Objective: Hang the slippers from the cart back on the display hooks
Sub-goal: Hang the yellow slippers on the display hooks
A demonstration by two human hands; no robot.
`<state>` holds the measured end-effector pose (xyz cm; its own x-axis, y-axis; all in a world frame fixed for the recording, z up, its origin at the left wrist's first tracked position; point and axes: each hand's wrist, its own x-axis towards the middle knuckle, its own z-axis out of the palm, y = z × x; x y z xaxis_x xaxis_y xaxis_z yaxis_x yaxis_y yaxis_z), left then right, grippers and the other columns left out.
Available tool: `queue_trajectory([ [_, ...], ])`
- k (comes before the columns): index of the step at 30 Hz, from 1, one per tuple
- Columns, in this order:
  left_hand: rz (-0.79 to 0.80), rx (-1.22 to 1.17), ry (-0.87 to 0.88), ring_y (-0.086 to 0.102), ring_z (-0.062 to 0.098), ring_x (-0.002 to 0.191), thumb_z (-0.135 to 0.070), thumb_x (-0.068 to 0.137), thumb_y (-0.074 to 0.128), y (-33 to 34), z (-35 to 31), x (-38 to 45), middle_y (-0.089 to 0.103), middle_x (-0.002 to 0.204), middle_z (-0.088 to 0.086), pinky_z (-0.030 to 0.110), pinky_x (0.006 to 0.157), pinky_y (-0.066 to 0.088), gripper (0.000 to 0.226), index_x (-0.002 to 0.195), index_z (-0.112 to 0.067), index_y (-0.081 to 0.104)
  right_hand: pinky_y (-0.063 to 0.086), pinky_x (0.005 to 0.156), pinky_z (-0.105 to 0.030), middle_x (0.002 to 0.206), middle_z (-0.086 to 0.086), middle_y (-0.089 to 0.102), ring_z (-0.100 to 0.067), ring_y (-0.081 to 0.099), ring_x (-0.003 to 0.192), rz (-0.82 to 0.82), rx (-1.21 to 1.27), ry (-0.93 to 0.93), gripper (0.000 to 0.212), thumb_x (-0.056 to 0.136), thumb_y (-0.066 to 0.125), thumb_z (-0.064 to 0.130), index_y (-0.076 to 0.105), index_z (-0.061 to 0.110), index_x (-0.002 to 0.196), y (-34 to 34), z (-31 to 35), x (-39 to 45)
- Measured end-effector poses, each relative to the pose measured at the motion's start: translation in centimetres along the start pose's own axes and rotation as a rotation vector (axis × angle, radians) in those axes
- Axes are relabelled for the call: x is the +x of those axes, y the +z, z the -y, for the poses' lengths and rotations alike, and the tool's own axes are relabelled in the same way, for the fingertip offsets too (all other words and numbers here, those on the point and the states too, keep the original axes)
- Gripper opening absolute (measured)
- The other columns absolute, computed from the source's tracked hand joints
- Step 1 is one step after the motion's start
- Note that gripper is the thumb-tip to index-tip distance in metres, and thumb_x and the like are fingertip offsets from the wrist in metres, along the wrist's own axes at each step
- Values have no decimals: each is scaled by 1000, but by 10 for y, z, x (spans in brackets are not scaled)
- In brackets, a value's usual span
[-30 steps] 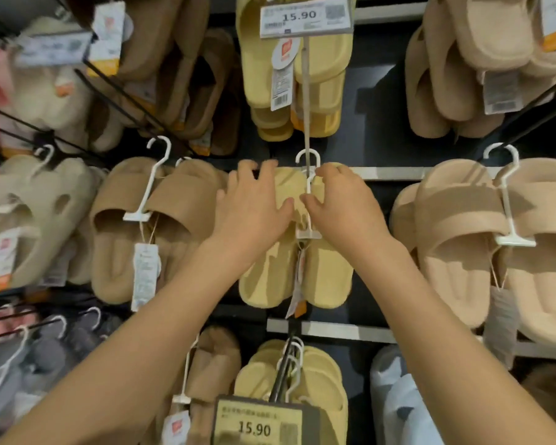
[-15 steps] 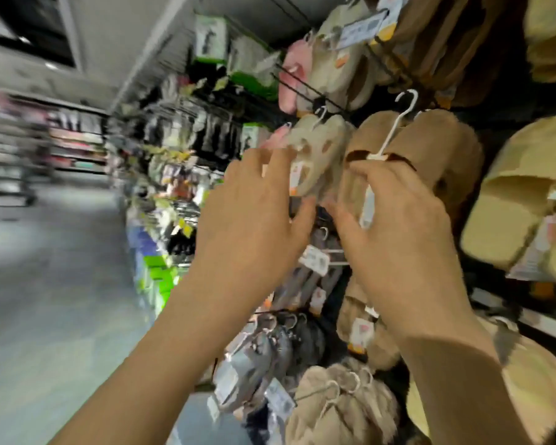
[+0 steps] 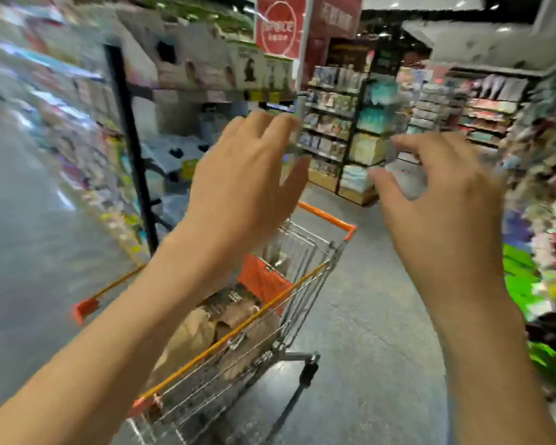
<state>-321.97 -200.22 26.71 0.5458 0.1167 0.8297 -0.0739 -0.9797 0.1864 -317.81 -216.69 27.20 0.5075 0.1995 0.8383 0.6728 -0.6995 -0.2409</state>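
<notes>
Not done yet: both hands, left (image 3: pixel 241 184) and right (image 3: pixel 443 207), up, loosely spread, holding nothing, with tan slippers (image 3: pixel 206 329) still piled in the shopping cart (image 3: pixel 305 277) below.

The cart (image 3: pixel 305 252) is bright wire metal with glossy orange plastic trim. The slippers (image 3: pixel 206 329) inside look soft, matt and tan. The grey floor (image 3: pixel 366 316) is smooth with a dull sheen.
</notes>
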Motion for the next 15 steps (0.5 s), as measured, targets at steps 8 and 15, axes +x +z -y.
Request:
queue_trajectory([
  [8, 33, 287, -302, 59, 31, 99, -31, 88, 52, -81, 79, -91, 63, 107, 10, 40, 74, 49, 34, 115, -12, 60, 36, 80, -28, 103, -16, 64, -34, 58, 97, 187, 365, -160, 26, 83, 64, 20, 63, 5, 105, 67, 81, -27],
  [15, 64, 359, -453, 61, 32, 93, -38, 86, 43, -76, 150, -144, 65, 102, 11, 40, 72, 52, 41, 109, -10, 61, 41, 77, -31, 101, -13, 64, -32, 58, 96, 276, 474, -228, 24, 86, 62, 19, 62, 4, 104, 146, 129, -57],
])
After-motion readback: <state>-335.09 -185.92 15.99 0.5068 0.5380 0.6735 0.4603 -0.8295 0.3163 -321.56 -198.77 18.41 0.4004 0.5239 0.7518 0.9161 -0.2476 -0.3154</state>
